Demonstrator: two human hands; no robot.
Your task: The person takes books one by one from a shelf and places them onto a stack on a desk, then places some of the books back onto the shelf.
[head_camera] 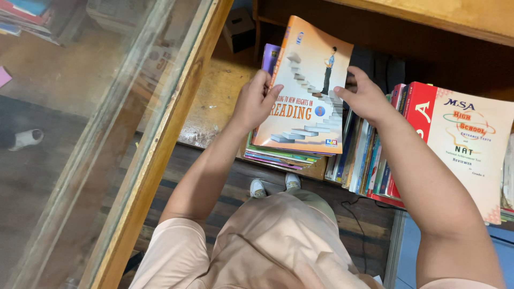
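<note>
We had both hands on one book, the orange-and-white reading book (306, 91), just above centre of the frame. Left hand (256, 101) clamped its left edge: thumb lay across the front cover near the title line, other fingers wrapped behind the spine and out of sight. Right hand (365, 96) took the right edge about mid-height, thumb pressed on the cover beside the staircase picture, fingers curled behind and hidden. So both grips were closed on the book, neither hand open, nothing else in them. The book was tilted, top leaning toward upper right, its lower edge resting on or just over a flat stack of thin books (278, 156) at centre; we could not tell whether it actually touched. A purple book (270, 56) peeked out behind the upper left corner. Just right of the right hand stood a row of upright books (361, 158), spines up, packed tight. Further right, a red-and-cream reviewer book (463, 139) lay face up on that row. The wooden-framed glass counter (160, 139) ran diagonally down the left half of the frame. White shoes (274, 185) showed below the stack, on the dark plank floor (225, 176).
</note>
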